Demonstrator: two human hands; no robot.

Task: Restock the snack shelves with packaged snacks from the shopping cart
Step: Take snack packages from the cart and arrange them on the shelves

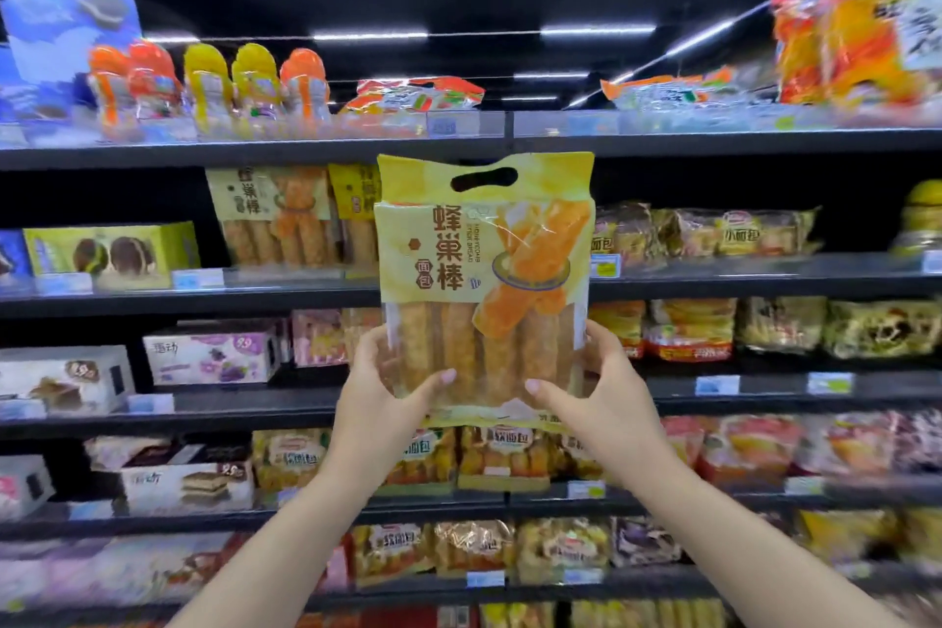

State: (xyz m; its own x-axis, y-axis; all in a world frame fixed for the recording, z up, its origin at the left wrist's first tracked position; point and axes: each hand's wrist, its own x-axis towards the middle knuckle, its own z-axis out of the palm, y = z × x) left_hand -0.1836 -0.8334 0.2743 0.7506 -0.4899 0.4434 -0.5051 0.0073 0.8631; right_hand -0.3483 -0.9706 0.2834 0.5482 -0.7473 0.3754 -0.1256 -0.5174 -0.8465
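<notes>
We held the yellow plastic bag of honeycomb bread sticks [484, 281] upright before the second shelf [713, 278], left hand [380, 398] and right hand [606, 398] each grasping a bottom corner, label outward to match the same yellow bags [278, 214] there.

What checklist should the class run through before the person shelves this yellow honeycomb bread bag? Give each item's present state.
1. Both hands grip the bag: left hand and right hand hold its lower corners: ok.
2. Honeycomb bread bag upright, label facing out: ok.
3. Matching bags on the shelf behind, to the left: ok.
4. Free space beside those bags: cannot tell, the held bag hides it.
5. Bag seal intact: cannot tell.
</notes>
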